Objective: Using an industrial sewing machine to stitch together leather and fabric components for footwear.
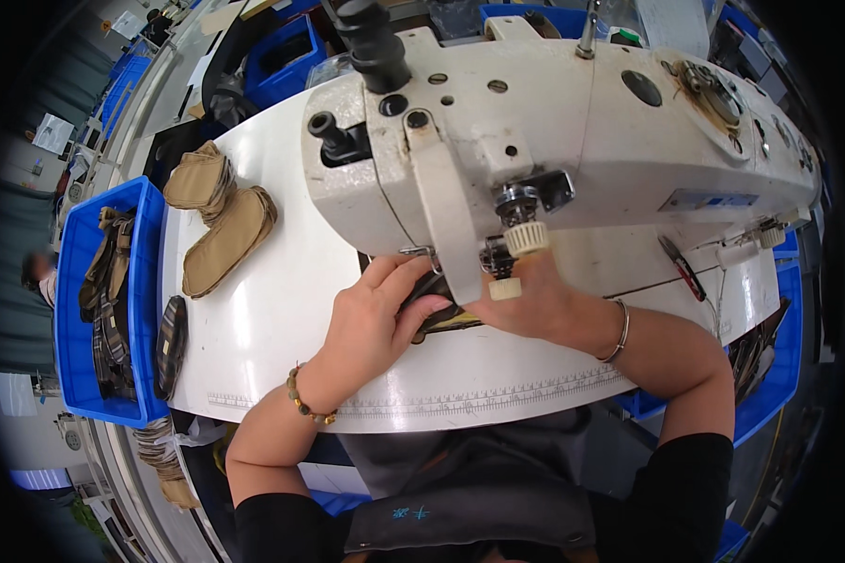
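My left hand (pixel 371 319), with a beaded bracelet, pinches a dark fabric piece (pixel 426 289) between thumb and fingers, under the head of a white sewing machine (pixel 460 141). Close by on the other side is my right hand (pixel 540 296), wearing a metal bangle. Its fingers are hidden behind the machine's tension knobs (pixel 526 236), so I cannot see what they grip. A yellowish strip (pixel 462 322) shows below the dark fabric, between the hands. The needle area is mostly covered by the machine head and my fingers.
Stacked tan, sole-shaped fabric pieces (pixel 230 239) lie left on the white table (pixel 272 347). A plaid piece (pixel 170 347) leans by a blue bin (pixel 145 272) of dark fabric pieces. Red-and-black thread snips (pixel 683 269) lie right. Another blue bin (pixel 787 375) stands beyond my right arm.
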`<state>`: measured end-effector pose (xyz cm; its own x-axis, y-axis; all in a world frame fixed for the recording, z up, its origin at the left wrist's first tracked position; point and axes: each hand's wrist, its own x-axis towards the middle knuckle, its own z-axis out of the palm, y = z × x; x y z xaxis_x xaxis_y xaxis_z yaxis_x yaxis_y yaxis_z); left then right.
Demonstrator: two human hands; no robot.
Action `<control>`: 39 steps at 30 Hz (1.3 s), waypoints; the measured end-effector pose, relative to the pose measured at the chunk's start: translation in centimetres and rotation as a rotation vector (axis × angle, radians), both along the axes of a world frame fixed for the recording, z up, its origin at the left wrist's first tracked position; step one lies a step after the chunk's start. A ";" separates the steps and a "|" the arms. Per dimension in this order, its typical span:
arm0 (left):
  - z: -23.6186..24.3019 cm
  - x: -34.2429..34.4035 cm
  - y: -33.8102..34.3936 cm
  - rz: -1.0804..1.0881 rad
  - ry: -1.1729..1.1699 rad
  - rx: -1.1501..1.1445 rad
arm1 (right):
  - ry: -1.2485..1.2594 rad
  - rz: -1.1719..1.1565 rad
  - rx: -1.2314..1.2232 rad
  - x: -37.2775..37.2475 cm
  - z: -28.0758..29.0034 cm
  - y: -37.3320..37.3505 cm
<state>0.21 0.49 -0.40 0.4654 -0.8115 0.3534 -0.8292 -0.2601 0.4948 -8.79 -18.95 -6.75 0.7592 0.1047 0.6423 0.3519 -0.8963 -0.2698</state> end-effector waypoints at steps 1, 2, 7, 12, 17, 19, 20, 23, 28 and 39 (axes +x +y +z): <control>-0.2 0.1 0.1 -0.020 0.013 0.003 | 0.001 0.000 0.002 -0.1 0.2 0.0; -0.2 0.0 0.0 -0.019 0.014 0.005 | 0.007 0.003 -0.031 -0.2 0.5 0.0; 0.9 -1.3 0.0 0.007 -0.274 0.175 | -0.001 0.039 -0.018 -0.2 1.7 -0.2; 0.1 -0.3 0.0 -0.050 -0.499 -0.010 | 0.001 -0.006 -0.026 -0.2 1.5 0.1; -0.3 -0.2 -0.3 -0.036 -0.558 -0.009 | -0.011 -0.008 -0.172 -0.3 1.6 0.2; -0.7 -0.1 -0.7 0.008 -0.481 -0.058 | -0.022 0.017 -0.145 -0.2 1.6 0.3; -0.8 0.0 -0.9 0.008 -0.482 -0.058 | -0.018 0.035 -0.130 -0.1 1.4 0.5; -1.1 0.2 -1.5 0.049 -0.381 -0.139 | -0.021 0.042 -0.135 0.0 2.0 0.8; -1.0 0.4 -1.7 0.067 -0.336 -0.096 | -0.014 0.026 -0.155 -0.2 1.7 0.7; 0.3 1.2 -0.3 -0.089 0.290 0.019 | -0.034 0.006 -0.093 -0.3 0.7 0.3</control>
<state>1.43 0.18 -0.11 0.4712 -0.8590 0.2003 -0.6740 -0.2042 0.7099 -9.10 -18.63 -6.02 0.7360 0.1697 0.6553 0.3649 -0.9148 -0.1729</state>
